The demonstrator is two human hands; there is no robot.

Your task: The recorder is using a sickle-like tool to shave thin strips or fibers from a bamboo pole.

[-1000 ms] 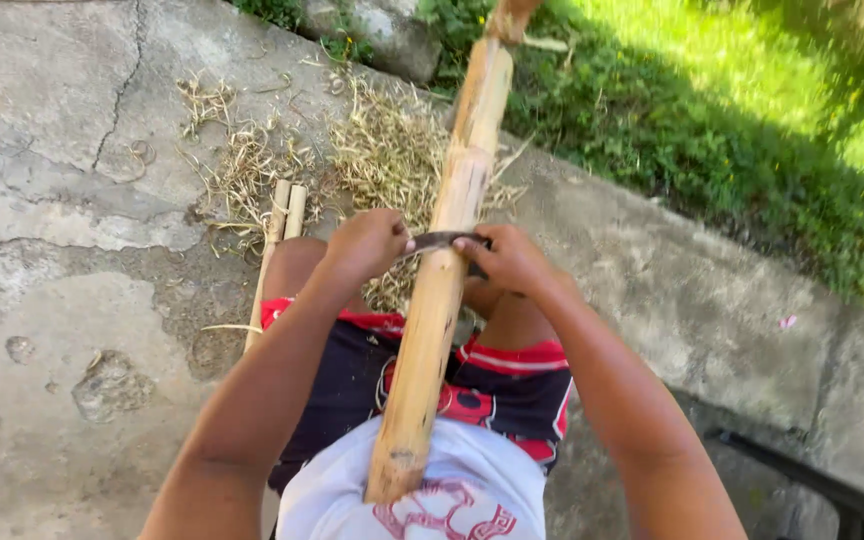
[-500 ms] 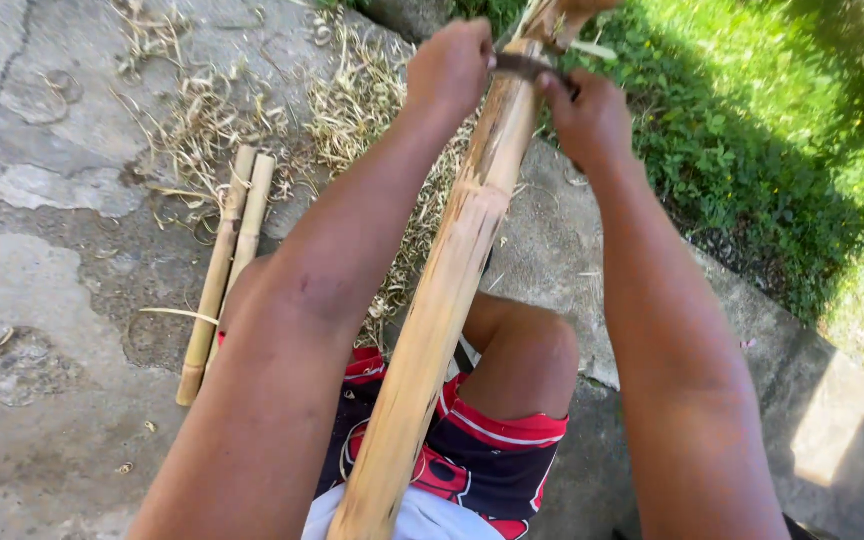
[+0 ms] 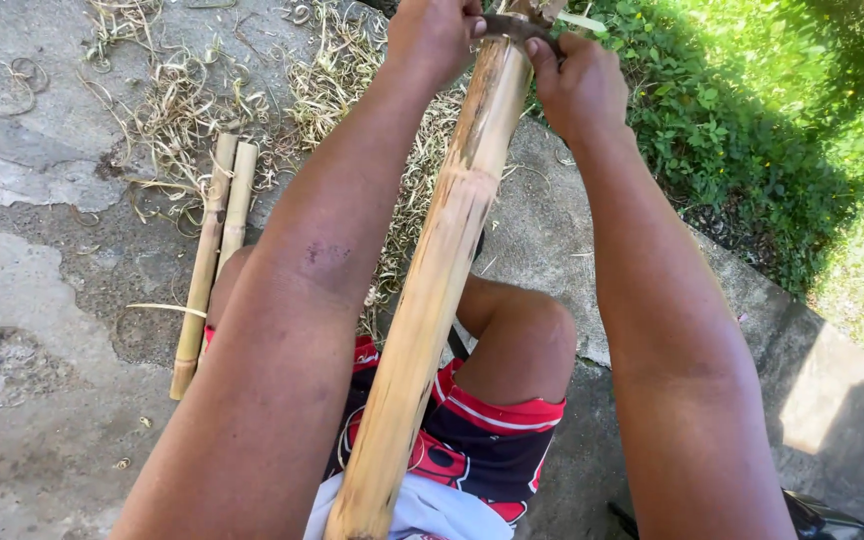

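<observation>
both hands, left hand (image 3: pixel 437 35) and right hand (image 3: pixel 577 85), clamp a dark blade (image 3: pixel 512 27) across the long bamboo pole (image 3: pixel 442 260); split pieces (image 3: pixel 214 250) lie beside.

Both arms are extending further: left hand (image 3: pixel 432 35) and right hand (image 3: pixel 574 85) are sitting at the far top end of the bamboo pole (image 3: pixel 442 270), against mid-pole a second back. The dark blade (image 3: pixel 512 27) between them is travelling up with them. The view is tilting downward.

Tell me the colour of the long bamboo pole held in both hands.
Pale tan-yellow bamboo pole, with darker brown streaks near the top; seen in the head view.
</observation>
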